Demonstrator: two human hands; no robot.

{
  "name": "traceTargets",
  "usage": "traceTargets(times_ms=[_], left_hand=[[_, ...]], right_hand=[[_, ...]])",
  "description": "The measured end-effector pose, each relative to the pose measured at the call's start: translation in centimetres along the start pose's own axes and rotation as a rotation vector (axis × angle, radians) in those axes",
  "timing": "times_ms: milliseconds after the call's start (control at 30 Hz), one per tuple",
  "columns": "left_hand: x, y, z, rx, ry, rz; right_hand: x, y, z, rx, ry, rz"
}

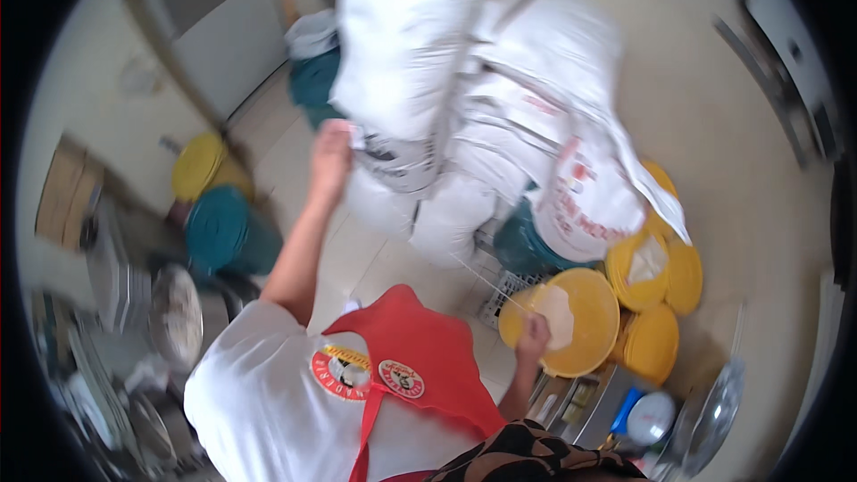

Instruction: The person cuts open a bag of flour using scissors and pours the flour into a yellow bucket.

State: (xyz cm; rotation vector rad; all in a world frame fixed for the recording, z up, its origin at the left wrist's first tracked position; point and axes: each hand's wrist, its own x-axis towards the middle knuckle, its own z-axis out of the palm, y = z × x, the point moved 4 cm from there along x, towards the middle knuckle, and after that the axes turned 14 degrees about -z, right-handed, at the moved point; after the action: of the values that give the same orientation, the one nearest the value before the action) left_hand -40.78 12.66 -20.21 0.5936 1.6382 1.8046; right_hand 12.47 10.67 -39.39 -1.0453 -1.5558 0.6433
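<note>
My left hand (331,154) is raised at the printed end of a full white woven sack (405,47), which lies on top of a pile. Its fingers are closed on a small pale piece (357,136) at the sack's edge; blur hides whether this is the sack's corner or a tag. A thin white string (487,281) stretches from near the lower sacks (455,221) to my right hand (533,336), which grips it. That hand is over the near side of a yellow tub (596,348) holding pale powder (557,318).
Beside the pile, a green bin (515,237) sits under a printed sack (582,207). Several yellow lidded tubs (653,345) line the right. Another green bin (217,231) and a yellow bin (201,164) stand left, near a metal bowl (177,314). A metal worktop (586,408) is at lower right.
</note>
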Motion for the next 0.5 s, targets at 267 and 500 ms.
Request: traceTargets(times_ms=[267, 500], left_hand=[[-1.7, -15.1, -7.8, -0.422, -0.643, -0.809], [3.2, -13.5, -23.3, -0.525, -0.521, -0.759]], right_hand=[[4.1, -19.3, 39.1, 0.774, -0.847, 0.312], [11.5, -20.7, 52.9, 0.734, -0.779, 0.414]])
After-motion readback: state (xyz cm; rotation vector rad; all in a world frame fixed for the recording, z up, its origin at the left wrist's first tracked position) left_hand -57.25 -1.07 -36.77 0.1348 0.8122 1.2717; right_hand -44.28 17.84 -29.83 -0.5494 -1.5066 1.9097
